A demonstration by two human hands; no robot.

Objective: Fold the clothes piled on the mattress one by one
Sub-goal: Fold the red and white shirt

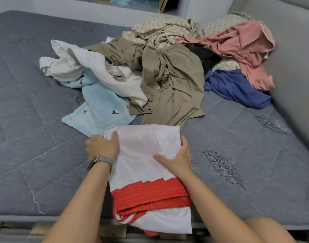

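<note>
- White garment w/ red band (146,155) lies folded at near edge of grey mattress (36,120), front & centre, its near end hanging past the edge.
- Left hand (102,146), w/ wristwatch (100,161), grips garment's far-left edge; thumb on top, fingers tucked under the fabric.
- Right hand (176,157) holds the right edge; thumb lies across top, fingers wrap the side.
- Unfolded pile just beyond: light-blue piece (101,109), white one (76,65), olive one (171,81), floral one (160,30), pink one (243,50), blue one (238,88).
</note>
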